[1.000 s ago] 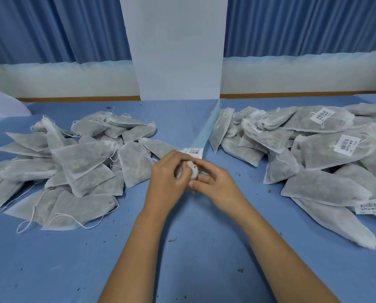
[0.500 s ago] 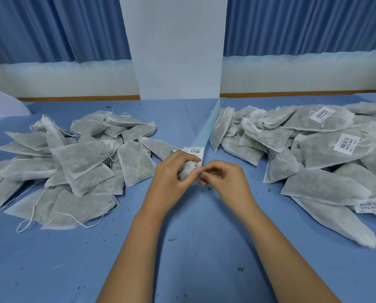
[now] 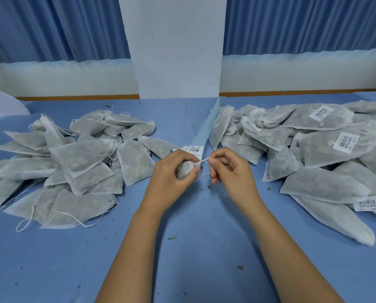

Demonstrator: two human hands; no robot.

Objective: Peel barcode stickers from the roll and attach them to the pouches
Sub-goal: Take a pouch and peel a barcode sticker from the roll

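Observation:
My left hand (image 3: 171,173) grips a small white pouch (image 3: 186,169) bunched in its fist at the table's middle. My right hand (image 3: 230,169) pinches the pouch's white drawstring (image 3: 203,160), stretched taut between the two hands. Just behind my hands lies the sticker strip (image 3: 206,130), a pale blue backing running toward the wall, with a barcode sticker (image 3: 195,149) at its near end. A pile of unlabelled pouches (image 3: 77,162) lies to the left. To the right lies a pile of pouches (image 3: 318,149), some bearing barcode stickers (image 3: 345,142).
The blue table (image 3: 193,248) has small green crumbs scattered near my hands and arms. A white pillar (image 3: 174,47) and blue curtains (image 3: 51,27) stand behind the table's far edge. Loose drawstrings trail from the left pile at its front.
My right hand has moved right, away from the left hand, drawing the pouch's string out taut. The left hand keeps its hold on the pouch.

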